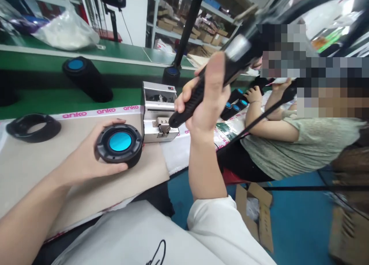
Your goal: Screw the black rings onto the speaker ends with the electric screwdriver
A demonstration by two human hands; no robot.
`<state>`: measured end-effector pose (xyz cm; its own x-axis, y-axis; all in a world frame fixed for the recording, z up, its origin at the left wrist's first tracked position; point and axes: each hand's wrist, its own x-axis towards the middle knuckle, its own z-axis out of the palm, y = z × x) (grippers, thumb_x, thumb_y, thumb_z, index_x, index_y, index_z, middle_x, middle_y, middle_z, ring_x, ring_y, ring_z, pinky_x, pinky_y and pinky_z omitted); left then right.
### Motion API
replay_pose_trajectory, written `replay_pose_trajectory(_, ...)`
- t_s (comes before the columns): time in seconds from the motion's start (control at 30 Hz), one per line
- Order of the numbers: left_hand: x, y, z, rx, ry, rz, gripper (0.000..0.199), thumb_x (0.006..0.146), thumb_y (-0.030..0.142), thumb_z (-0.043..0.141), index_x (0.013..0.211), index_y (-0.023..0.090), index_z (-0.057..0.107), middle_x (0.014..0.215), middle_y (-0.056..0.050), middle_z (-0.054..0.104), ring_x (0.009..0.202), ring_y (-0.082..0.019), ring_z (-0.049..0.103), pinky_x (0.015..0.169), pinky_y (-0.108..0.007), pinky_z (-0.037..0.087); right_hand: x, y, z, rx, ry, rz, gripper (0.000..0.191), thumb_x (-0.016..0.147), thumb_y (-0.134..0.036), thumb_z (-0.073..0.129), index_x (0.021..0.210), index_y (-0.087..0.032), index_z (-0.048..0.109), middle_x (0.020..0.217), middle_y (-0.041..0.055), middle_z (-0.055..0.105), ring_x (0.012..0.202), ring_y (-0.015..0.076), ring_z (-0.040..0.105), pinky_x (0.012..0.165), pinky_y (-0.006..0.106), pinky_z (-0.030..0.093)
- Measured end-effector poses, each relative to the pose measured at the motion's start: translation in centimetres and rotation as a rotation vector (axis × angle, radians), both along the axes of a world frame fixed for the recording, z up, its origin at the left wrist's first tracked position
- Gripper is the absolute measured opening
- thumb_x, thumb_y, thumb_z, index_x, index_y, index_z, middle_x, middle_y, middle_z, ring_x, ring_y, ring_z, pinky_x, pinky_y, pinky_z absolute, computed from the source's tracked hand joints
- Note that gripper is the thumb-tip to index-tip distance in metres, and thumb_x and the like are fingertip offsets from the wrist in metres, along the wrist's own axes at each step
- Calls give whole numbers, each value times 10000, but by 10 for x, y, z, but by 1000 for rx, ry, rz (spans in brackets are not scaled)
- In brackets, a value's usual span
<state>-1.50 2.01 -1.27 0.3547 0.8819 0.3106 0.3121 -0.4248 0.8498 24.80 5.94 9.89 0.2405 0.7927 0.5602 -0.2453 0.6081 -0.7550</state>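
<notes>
My left hand (92, 161) grips a round black speaker end with a shiny blue centre (119, 142), holding it upright above a beige mat (86, 192). My right hand (201, 103) is wrapped around a black electric screwdriver (198, 92), whose lower end points down-left. The screwdriver's tip is near a silver screw feeder (158, 115) and is apart from the speaker end. A black rubber ring (33, 127) lies on the mat at the far left.
A green conveyor (72, 96) carries black cylindrical speakers (87, 78) behind the mat. To the right, a co-worker in a green shirt (288, 149) handles several similar speakers (233, 109). An open cardboard box (255, 213) sits on the blue floor, and shelves of cartons stand behind.
</notes>
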Motion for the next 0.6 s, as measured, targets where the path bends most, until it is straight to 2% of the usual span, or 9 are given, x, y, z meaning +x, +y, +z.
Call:
replay_pose_trajectory(0.03,-2,0,0,-43,-20,-9,987,662,520,1001,1527,349,558,1533,-96,638,1332,-382,695,1033,-451,668,3,5,-9,19,44,4,485,947,-688,777,875,-258,565,559,-71,525,366,120,458,330,260,331)
replay_pose_trajectory(0.1,-6,0,2,-133,-61,-27,979,650,506,1007,1520,378,577,1489,-79,675,1297,-377,714,992,-430,685,4,13,-24,22,94,30,522,933,-726,784,886,-253,571,557,-70,550,362,126,477,329,259,339)
replay_pose_trajectory(0.2,-9,-1,5,-191,-67,-15,982,625,496,1013,1510,410,598,1482,-65,690,1309,-400,697,1018,-470,672,-1,19,-37,-4,93,40,553,882,-734,832,881,-248,567,573,-70,572,384,124,500,349,260,366)
replay_pose_trajectory(0.4,-7,-1,7,-192,-137,-47,991,583,494,1023,1494,448,636,1434,-45,729,1275,-446,689,1020,-578,633,-10,19,-36,-82,-9,48,568,853,-713,864,844,-250,535,534,-93,526,373,104,458,353,250,332)
replay_pose_trajectory(0.5,-4,-1,4,-166,-145,-33,1022,556,534,1044,1492,455,639,1433,-44,728,1288,-448,682,1049,-575,619,-7,19,-41,-111,-27,95,580,851,-730,856,862,-254,526,539,-94,531,373,106,466,339,243,338)
replay_pose_trajectory(0.6,-1,-3,-2,-124,-133,1,1030,573,542,1047,1507,448,620,1537,-40,662,1353,-439,652,1111,-543,595,-2,13,-39,-182,-30,182,584,851,-741,851,878,-250,535,554,-81,557,378,120,500,327,250,366)
